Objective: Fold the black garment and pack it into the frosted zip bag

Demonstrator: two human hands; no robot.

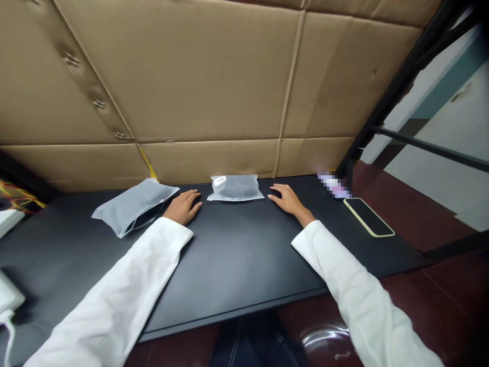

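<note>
My left hand lies palm down on the black table, fingers stretched forward and apart, holding nothing. Just to its left is a frosted plastic bag with its mouth gaping toward me. Between my two hands, near the back edge, sits a smaller frosted pouch with a white label at its upper left; its contents do not show clearly. To the right of that pouch my right hand rests on the table with fingers spread and nothing in them. Neither hand touches the pouch.
A cardboard wall closes off the back of the table. On the right lie a phone in a pale case and a blurred-out packet. A white device with a cable stands at the left edge.
</note>
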